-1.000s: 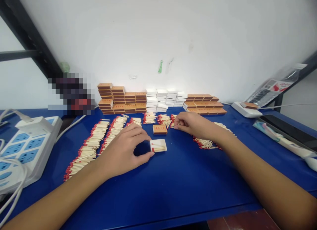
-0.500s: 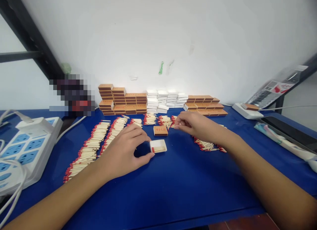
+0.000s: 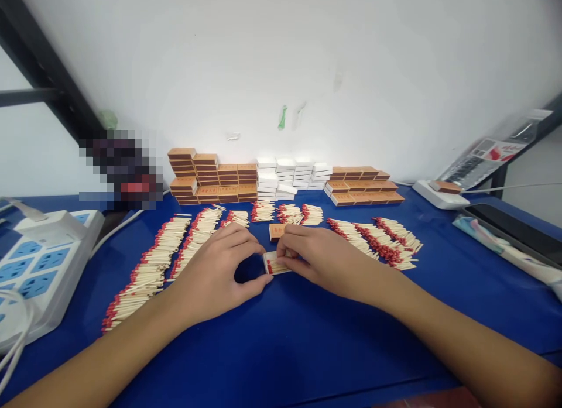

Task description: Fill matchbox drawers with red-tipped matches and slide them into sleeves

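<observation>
My left hand (image 3: 219, 273) grips the left end of a small white matchbox tray (image 3: 265, 264) between thumb and fingers. Red-headed matches (image 3: 273, 267) lie inside it, heads toward the left. Over the tray's right part, my right hand (image 3: 329, 259) has its fingertips pinched on matches, largely hidden by the fingers. Just behind the tray lies an orange matchbox cover (image 3: 275, 232), partly covered by my right hand. Rows of loose matches (image 3: 143, 273) spread out left of my left hand, and more match piles (image 3: 386, 244) lie beyond my right forearm.
Along the wall stand stacked orange matchboxes (image 3: 217, 192), white trays (image 3: 285, 180) and further orange boxes (image 3: 364, 197). A power strip (image 3: 57, 273) with cables sits at left. At right are a phone (image 3: 513, 226), a plastic bottle (image 3: 496, 153) and a white adapter (image 3: 439, 196).
My right hand has moved from the match piles at the back, left and nearer, to the tray, where more matches now show. My left hand has stayed on the tray.
</observation>
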`<state>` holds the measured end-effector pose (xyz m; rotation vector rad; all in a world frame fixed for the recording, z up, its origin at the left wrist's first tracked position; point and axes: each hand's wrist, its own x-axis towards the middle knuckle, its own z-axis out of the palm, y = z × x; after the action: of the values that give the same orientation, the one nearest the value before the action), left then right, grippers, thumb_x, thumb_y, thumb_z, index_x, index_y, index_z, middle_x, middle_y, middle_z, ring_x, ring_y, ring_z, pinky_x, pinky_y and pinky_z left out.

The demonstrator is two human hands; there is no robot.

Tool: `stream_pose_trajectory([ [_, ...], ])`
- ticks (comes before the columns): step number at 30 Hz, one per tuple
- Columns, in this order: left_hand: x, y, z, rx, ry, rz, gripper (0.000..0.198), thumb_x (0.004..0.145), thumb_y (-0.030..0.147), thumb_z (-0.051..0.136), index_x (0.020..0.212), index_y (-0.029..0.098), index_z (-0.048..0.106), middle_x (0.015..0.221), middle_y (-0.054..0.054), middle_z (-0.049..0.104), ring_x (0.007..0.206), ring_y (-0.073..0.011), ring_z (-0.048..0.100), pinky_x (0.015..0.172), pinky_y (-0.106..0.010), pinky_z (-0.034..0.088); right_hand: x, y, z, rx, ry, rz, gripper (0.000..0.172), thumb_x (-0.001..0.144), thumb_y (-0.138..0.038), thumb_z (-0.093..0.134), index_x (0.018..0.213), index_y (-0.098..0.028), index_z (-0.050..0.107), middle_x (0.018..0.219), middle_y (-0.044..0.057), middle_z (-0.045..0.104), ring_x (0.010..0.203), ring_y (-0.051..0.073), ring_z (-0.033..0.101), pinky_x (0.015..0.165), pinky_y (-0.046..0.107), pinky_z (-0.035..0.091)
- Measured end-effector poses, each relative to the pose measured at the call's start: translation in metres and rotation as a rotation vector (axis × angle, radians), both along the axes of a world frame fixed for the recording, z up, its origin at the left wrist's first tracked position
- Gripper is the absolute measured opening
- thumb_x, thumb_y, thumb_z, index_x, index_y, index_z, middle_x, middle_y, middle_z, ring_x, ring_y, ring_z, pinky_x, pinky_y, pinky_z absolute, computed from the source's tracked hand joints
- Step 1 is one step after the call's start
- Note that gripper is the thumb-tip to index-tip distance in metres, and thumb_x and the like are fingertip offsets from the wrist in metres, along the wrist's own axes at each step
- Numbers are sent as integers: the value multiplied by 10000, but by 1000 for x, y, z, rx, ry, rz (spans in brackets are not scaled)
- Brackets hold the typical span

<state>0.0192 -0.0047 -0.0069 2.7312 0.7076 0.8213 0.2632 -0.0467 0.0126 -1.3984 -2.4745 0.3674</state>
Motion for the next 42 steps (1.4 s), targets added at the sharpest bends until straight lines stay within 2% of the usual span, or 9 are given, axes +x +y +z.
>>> stream_pose_trajectory([
  [6,-1,1,0,8,-5,7,162,961,321,780,1067,204,746,1043,-64,765,1060,-268,664,1010,-479,551,11,0,12,16,29,-18,94,1045,-221,669,960,-202,706,996,51,732,840,185,646,724,310,436],
  [9,-2,0,0,18,-11,10,181,965,331,783,1087,201,751,1043,-67,767,1065,-268,670,1023,-474,552,36,12,21,114,70,-117,182,1053,-299,633,923,-205,720,893,52,706,795,192,617,700,315,412],
  [11,-3,0,0,23,-12,7,185,966,334,785,1088,199,753,1046,-66,771,1070,-267,674,1034,-473,552,55,24,22,161,50,-223,175,1025,-293,635,929,-197,744,851,57,697,765,197,604,685,321,396],
  [15,-4,-1,1,26,-9,6,181,969,333,782,1087,197,759,1041,-63,773,1067,-264,674,1031,-465,554,78,43,15,69,-23,-295,173,971,-295,669,903,-195,793,785,50,687,725,198,589,665,326,384],
  [20,-3,0,2,36,-16,1,176,974,328,776,1086,193,759,1032,-63,774,1068,-265,666,1023,-461,552,78,47,4,-7,-10,-264,169,951,-291,667,901,-200,801,845,61,719,760,206,604,672,326,403],
  [27,-3,-1,2,39,-15,2,167,980,326,765,1087,197,755,1034,-64,777,1071,-268,667,1025,-462,553,80,50,-2,22,-17,-253,140,951,-283,678,905,-199,780,842,57,709,753,207,602,660,327,404],
  [33,-4,0,1,19,0,15,181,974,344,770,1083,200,755,1053,-70,771,1081,-269,667,1045,-484,556,79,50,-3,-2,-25,-261,143,959,-276,672,902,-197,776,867,64,721,781,210,625,687,332,425],
  [42,-6,1,-2,24,13,21,178,986,347,762,1099,211,750,1085,-67,753,1099,-268,650,1014,-474,561,82,51,-2,23,-42,-225,87,947,-212,672,926,-201,756,800,31,681,747,192,575,668,316,386],
])
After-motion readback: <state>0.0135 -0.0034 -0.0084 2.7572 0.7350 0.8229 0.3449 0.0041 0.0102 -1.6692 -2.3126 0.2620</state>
